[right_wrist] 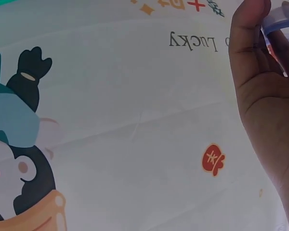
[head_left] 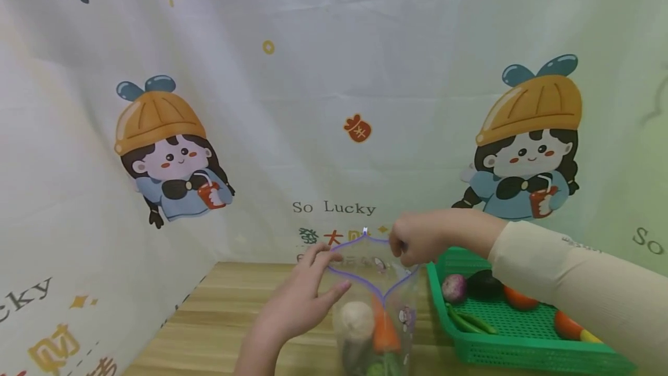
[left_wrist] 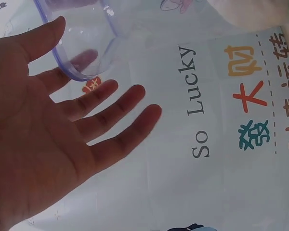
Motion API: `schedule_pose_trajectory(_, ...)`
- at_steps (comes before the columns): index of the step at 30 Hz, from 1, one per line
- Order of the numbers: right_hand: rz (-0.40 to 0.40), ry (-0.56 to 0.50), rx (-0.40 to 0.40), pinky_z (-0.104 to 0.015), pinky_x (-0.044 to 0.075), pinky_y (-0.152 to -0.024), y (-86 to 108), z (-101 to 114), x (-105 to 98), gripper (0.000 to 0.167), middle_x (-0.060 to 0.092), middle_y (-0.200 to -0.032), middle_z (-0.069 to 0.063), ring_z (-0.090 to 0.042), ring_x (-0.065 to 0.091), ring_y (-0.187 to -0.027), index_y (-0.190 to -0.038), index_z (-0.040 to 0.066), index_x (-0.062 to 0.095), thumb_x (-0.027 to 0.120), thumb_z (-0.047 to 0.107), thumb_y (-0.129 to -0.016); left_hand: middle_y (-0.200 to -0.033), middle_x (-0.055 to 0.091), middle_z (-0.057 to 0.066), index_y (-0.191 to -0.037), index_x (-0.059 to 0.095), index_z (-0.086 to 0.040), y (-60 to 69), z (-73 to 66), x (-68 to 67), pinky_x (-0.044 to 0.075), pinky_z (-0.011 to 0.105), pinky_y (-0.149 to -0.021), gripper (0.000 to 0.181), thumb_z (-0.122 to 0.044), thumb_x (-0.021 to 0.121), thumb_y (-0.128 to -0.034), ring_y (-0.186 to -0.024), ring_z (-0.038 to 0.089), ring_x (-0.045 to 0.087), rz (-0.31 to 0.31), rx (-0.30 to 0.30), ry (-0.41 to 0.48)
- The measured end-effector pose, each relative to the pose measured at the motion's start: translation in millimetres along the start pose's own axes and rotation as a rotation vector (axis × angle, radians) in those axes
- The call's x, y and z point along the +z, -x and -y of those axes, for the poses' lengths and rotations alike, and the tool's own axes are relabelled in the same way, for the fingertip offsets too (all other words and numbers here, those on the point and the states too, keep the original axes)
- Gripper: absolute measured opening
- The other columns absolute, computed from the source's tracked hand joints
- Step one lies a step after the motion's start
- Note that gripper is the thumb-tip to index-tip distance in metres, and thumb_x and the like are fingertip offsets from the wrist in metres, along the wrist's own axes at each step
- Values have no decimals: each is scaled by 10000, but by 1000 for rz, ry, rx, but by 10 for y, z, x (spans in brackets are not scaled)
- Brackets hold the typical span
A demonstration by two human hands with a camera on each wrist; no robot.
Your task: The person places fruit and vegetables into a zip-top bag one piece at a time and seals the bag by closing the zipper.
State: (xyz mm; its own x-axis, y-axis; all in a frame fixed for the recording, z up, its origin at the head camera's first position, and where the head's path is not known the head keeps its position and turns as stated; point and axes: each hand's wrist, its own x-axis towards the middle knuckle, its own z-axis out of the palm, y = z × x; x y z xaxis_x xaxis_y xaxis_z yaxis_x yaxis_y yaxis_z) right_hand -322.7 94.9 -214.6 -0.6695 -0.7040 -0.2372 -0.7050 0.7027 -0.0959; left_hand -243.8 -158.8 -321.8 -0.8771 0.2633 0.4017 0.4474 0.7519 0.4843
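Observation:
A clear zip bag (head_left: 409, 321) with a purple zip line stands upright on the table, its mouth spread wide. Through its wall show a pale round vegetable (head_left: 358, 319), an orange carrot (head_left: 385, 332), a dark item (head_left: 356, 355) and something green (head_left: 383, 366). My right hand (head_left: 417, 238) pinches the right side of the bag's rim, thumb and fingers on either side of it. At the left of the mouth is my left hand (head_left: 297, 300), its fingers extended. In the left wrist view, its index finger (left_wrist: 84, 59) shows behind the clear plastic, and the thumb stays apart.
A green basket (head_left: 522, 353) stands at the right, under my right forearm. In it lie a purple-white onion (head_left: 454, 288), an eggplant (head_left: 484, 285), green peppers (head_left: 469, 321) and red-orange vegetables (head_left: 520, 299). A printed curtain (head_left: 313, 149) hangs behind the wooden table (head_left: 209, 329).

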Motion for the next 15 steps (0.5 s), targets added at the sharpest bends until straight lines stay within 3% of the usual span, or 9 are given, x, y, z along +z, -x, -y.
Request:
schedule_pose_trajectory(5,-25,69,-72,-280,504,-741,-6,-27,15,204,674,-936,21,-85,517,-750,-1118,110,769,618,123,-981,-1575,533,71,-1252,697,-206,32,-41,-36,504,614,-1129,272,-386,684,-1048,-1439,379,560,-95,39,-22)
schedule_pose_trajectory(9,-27,18,-76,-270,467,-720,10,-33,-9,188,647,-933,6,-95,515,-778,-1181,148,714,574,174,-1059,-1507,602,30,-1174,729,-214,34,-53,-50,516,581,-1130,185,-341,703,-1041,-1415,343,590,-143,66,-26)
schedule_pose_trajectory(12,-33,-66,-57,-279,456,-710,31,-53,-53,201,669,-1058,-41,-123,503,-758,-1234,128,598,435,125,-1115,-1475,628,22,-1104,736,-234,34,-46,-55,536,561,-1106,103,-310,707,-1041,-1390,323,612,-148,81,-27)
schedule_pose_trajectory(15,-60,-94,-31,-288,438,-701,52,-138,-93,236,661,-1079,-86,-154,479,-745,-1189,109,507,323,5,-1086,-1472,639,50,-1039,734,-240,38,-41,-60,538,565,-1102,45,-270,701,-1045,-1397,336,609,-145,104,-28)
